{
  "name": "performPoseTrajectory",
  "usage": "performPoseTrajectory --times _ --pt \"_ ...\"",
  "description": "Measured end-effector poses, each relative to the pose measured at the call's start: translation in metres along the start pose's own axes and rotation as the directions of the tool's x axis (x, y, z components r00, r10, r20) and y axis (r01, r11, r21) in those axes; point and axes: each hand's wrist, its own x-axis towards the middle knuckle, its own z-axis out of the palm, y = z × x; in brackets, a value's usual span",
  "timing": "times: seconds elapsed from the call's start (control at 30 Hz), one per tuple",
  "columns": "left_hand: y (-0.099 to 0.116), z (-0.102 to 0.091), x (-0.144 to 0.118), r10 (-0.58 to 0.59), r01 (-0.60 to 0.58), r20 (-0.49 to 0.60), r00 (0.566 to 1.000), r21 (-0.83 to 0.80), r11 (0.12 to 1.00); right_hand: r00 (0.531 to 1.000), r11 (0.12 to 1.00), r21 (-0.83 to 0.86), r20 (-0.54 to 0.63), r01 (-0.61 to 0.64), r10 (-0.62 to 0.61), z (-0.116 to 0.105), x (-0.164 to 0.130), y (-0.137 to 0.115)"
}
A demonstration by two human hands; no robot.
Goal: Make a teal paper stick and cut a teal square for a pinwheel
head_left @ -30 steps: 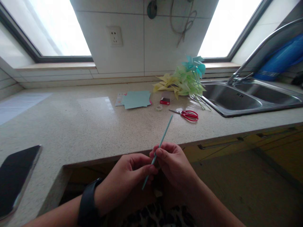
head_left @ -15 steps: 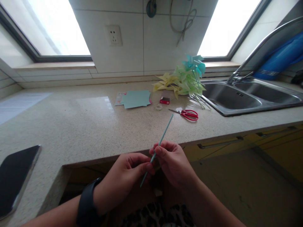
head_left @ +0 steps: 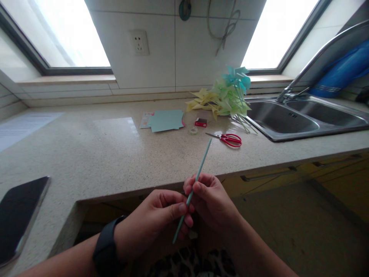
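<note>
Both hands pinch 1 thin teal stick [head_left: 198,173] in front of the counter edge: the left hand [head_left: 155,223] grips its lower part between thumb and fingertips, and the right hand [head_left: 211,200] closes thumb and forefinger on it just above. The stick tilts up and to the right, its top end over the counter [head_left: 95,154], its bottom end poking out below the left fingers. A black band [head_left: 105,250] sits on the left wrist. Farther out on the counter lie red scissors [head_left: 229,139], a small ring of clear tape [head_left: 193,130], a little red box [head_left: 201,122] and a stack of teal paper [head_left: 165,120]. Behind them is a heap of yellow, green and teal pinwheels [head_left: 226,96], just beside the steel sink [head_left: 300,132] with its tap [head_left: 314,57]. A dark phone [head_left: 17,215] lies at the near left corner, well apart from the hands.
</note>
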Motion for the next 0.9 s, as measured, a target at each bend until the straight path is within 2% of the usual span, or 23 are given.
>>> performPoseTrajectory --times 0.33,0.43,0.5,0.7,0.8,0.9 --pt "-0.005 0.0 -0.002 -0.05 0.065 0.104 0.993 -0.146 0.987 0.989 0.999 0.015 0.144 0.031 -0.033 -0.007 -0.001 0.003" --pt "-0.005 -0.001 -0.003 -0.061 0.076 0.126 0.99 -0.111 0.991 0.976 1.0 0.009 0.215 0.019 -0.021 -0.007 -0.002 0.003" --pt "-0.005 -0.001 -0.003 -0.055 0.061 0.1 0.993 -0.061 0.996 0.971 1.0 0.008 0.237 0.02 -0.021 -0.006 -0.003 0.003" --pt "0.0 -0.001 -0.001 0.057 -0.055 0.028 0.998 -0.042 0.998 0.982 0.999 -0.04 0.19 0.017 -0.009 -0.005 -0.005 0.001" --pt "0.004 -0.001 0.0 0.114 -0.113 -0.006 0.994 0.031 0.993 0.991 0.992 -0.121 0.132 0.019 -0.003 -0.007 -0.005 0.002" --pt "0.008 -0.002 -0.001 0.147 -0.144 -0.014 0.989 0.12 0.982 0.988 0.987 -0.16 0.153 0.007 0.017 -0.01 -0.005 0.004"
